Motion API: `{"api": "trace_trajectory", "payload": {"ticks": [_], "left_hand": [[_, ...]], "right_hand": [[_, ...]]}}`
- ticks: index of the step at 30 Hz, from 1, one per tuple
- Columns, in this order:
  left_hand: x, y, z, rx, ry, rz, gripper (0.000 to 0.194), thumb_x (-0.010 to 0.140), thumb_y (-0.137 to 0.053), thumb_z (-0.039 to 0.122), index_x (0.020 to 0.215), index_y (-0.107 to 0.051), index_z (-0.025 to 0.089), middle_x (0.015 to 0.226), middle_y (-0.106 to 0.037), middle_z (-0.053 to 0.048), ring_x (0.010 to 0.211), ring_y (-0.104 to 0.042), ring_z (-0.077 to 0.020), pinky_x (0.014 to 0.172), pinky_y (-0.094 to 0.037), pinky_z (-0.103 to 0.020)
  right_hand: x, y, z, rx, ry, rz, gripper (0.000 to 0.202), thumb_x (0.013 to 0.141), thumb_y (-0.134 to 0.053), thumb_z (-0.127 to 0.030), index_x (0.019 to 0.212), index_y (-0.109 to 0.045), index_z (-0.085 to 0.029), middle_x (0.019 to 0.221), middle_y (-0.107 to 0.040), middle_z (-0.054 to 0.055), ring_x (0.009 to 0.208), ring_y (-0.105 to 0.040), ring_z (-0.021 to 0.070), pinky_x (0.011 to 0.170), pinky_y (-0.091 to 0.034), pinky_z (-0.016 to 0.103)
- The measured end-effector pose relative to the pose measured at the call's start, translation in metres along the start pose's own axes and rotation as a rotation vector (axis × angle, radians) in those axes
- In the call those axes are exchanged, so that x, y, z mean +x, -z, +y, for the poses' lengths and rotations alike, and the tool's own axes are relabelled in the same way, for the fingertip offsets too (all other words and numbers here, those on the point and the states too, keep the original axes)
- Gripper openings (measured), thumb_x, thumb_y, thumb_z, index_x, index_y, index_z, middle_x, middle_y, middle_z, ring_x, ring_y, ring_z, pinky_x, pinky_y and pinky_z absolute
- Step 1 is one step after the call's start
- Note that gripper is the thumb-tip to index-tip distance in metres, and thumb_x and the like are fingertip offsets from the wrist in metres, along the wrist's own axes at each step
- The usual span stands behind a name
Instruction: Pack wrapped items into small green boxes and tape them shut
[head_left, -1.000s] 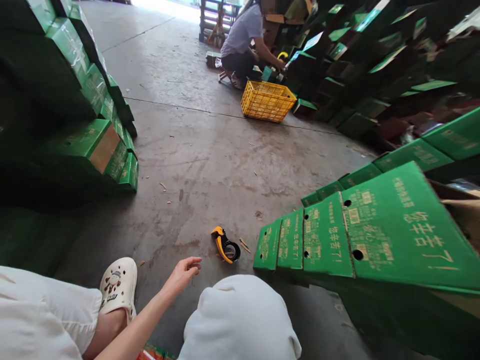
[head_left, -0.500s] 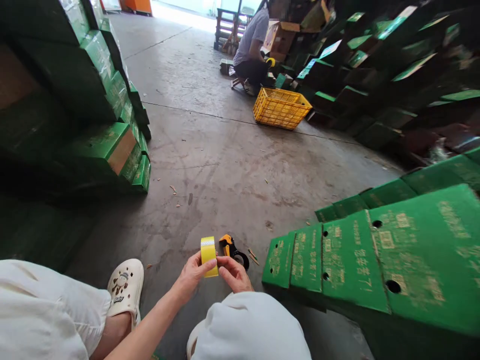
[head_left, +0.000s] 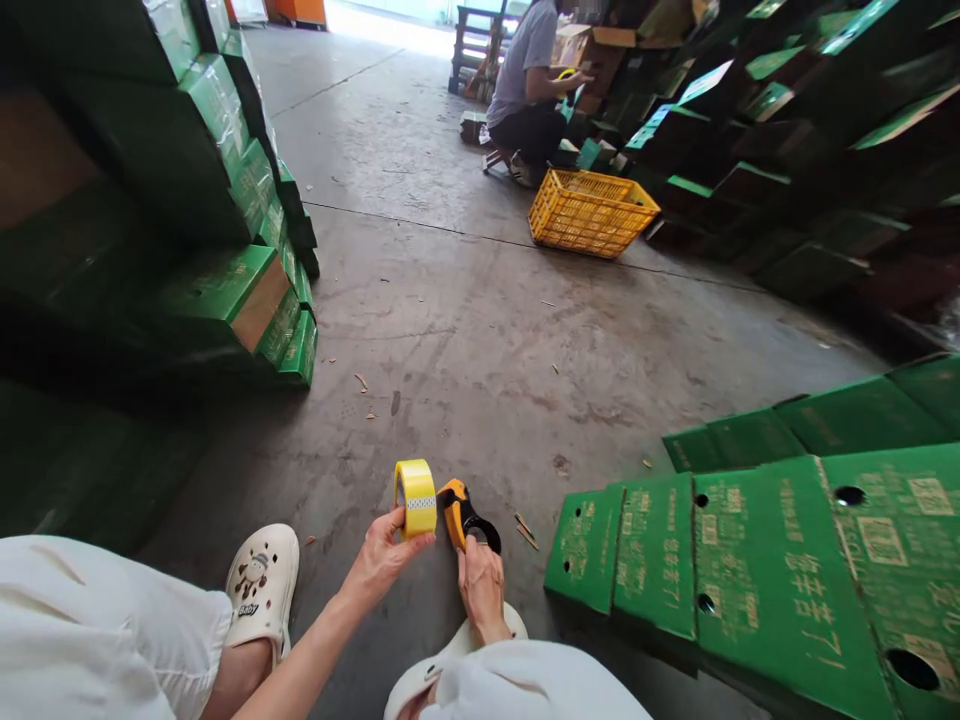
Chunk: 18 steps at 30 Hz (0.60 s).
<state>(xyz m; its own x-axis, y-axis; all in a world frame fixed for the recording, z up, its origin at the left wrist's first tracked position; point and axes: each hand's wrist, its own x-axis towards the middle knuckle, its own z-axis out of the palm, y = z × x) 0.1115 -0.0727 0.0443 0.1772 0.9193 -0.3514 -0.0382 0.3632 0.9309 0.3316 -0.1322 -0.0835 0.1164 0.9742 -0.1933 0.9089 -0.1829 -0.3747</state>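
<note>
A roll of yellow tape (head_left: pixel 417 498) is pinched at its lower edge between the thumb and fingers of my left hand (head_left: pixel 382 555), held up above the floor. To its right is an orange and black tape dispenser (head_left: pixel 454 512). My right hand (head_left: pixel 481 582) reaches down to the dispenser with its fingers closed about the near end, by the black ring. My fingertips are partly hidden there. The two hands are apart, in front of my knees.
Green printed cartons (head_left: pixel 757 560) stand in a row at right. More green cartons (head_left: pixel 225 290) are stacked at left. Ahead, a yellow plastic crate (head_left: pixel 592 215) sits on the concrete floor (head_left: pixel 465 320) near a crouching person (head_left: pixel 525 90). Wood scraps (head_left: pixel 527 532) lie by the dispenser.
My right hand has left the tape roll and moved down to the dispenser, which has shifted slightly. The roll in my left hand has turned. The view has swung somewhat left.
</note>
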Motion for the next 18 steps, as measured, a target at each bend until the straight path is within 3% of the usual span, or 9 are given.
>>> {"api": "trace_trajectory", "payload": {"ticks": [3, 6, 9, 11, 13, 14, 16, 18], "left_hand": [[-0.005, 0.001, 0.009, -0.003, -0.015, 0.054, 0.045, 0.073, -0.083, 0.051, 0.104, -0.082, 0.018, 0.107, -0.080, -0.008, 0.103, -0.071, -0.0297, 0.096, -0.054, -0.036], [-0.015, 0.003, 0.024, -0.015, -0.043, 0.056, 0.047, 0.073, -0.083, 0.053, 0.104, -0.082, 0.017, 0.106, -0.080, -0.008, 0.103, -0.071, -0.0300, 0.095, -0.054, -0.036], [-0.024, 0.007, 0.041, -0.066, -0.056, 0.054, 0.052, 0.072, -0.083, 0.057, 0.107, -0.081, 0.018, 0.108, -0.080, -0.009, 0.105, -0.071, -0.0307, 0.096, -0.053, -0.036], [-0.029, 0.010, 0.055, -0.155, -0.045, 0.074, 0.059, 0.069, -0.085, 0.061, 0.109, -0.080, 0.018, 0.113, -0.080, -0.010, 0.108, -0.071, -0.0312, 0.097, -0.053, -0.036], [-0.036, 0.014, 0.074, -0.257, -0.012, 0.059, 0.068, 0.067, -0.085, 0.066, 0.113, -0.079, 0.016, 0.117, -0.078, -0.013, 0.111, -0.071, -0.0315, 0.096, -0.053, -0.036], [-0.041, 0.016, 0.086, -0.301, 0.010, 0.031, 0.072, 0.066, -0.084, 0.068, 0.115, -0.079, 0.015, 0.119, -0.078, -0.014, 0.111, -0.071, -0.0314, 0.095, -0.054, -0.036], [-0.053, 0.023, 0.113, -0.370, 0.041, -0.052, 0.075, 0.067, -0.084, 0.069, 0.117, -0.077, 0.014, 0.120, -0.077, -0.015, 0.109, -0.071, -0.0310, 0.092, -0.055, -0.036], [-0.069, 0.031, 0.141, -0.420, 0.030, -0.132, 0.073, 0.068, -0.084, 0.067, 0.117, -0.077, 0.014, 0.118, -0.077, -0.016, 0.108, -0.072, -0.0308, 0.091, -0.055, -0.036]], "right_hand": [[-0.001, 0.012, -0.012, 0.240, -0.058, -0.084, 0.022, 0.086, -0.055, -0.028, 0.100, -0.072, -0.023, 0.089, -0.069, 0.014, 0.096, -0.065, 0.0336, 0.094, -0.045, 0.047], [0.009, 0.048, -0.023, 0.444, -0.113, -0.170, 0.015, 0.082, -0.062, -0.040, 0.079, -0.068, -0.026, 0.074, -0.063, 0.007, 0.084, -0.064, 0.0317, 0.087, -0.047, 0.048], [0.026, 0.115, -0.040, 0.555, -0.076, -0.230, 0.038, 0.085, -0.058, -0.058, 0.077, -0.065, -0.023, 0.070, -0.064, 0.004, 0.077, -0.064, 0.0269, 0.079, -0.052, 0.044], [0.033, 0.174, -0.061, 0.665, -0.038, -0.280, 0.051, 0.090, -0.052, -0.067, 0.098, -0.069, -0.020, 0.080, -0.070, 0.004, 0.081, -0.068, 0.0247, 0.079, -0.055, 0.041], [0.035, 0.238, -0.093, 0.998, -0.024, -0.555, 0.056, 0.089, -0.063, -0.064, 0.120, -0.066, -0.018, 0.096, -0.076, 0.009, 0.094, -0.072, 0.0260, 0.089, -0.055, 0.042], [0.032, 0.267, -0.113, 1.093, -0.026, -0.613, 0.056, 0.087, -0.068, -0.061, 0.123, -0.065, -0.018, 0.102, -0.076, 0.011, 0.097, -0.073, 0.0260, 0.091, -0.055, 0.041], [0.021, 0.312, -0.154, 1.173, -0.020, -0.627, 0.056, 0.085, -0.075, -0.057, 0.124, -0.068, -0.018, 0.110, -0.076, 0.013, 0.102, -0.073, 0.0261, 0.090, -0.055, 0.038], [0.005, 0.333, -0.193, 1.187, 0.016, -0.530, 0.055, 0.081, -0.081, -0.056, 0.120, -0.071, -0.019, 0.114, -0.077, 0.011, 0.102, -0.071, 0.0259, 0.088, -0.056, 0.036]]}}
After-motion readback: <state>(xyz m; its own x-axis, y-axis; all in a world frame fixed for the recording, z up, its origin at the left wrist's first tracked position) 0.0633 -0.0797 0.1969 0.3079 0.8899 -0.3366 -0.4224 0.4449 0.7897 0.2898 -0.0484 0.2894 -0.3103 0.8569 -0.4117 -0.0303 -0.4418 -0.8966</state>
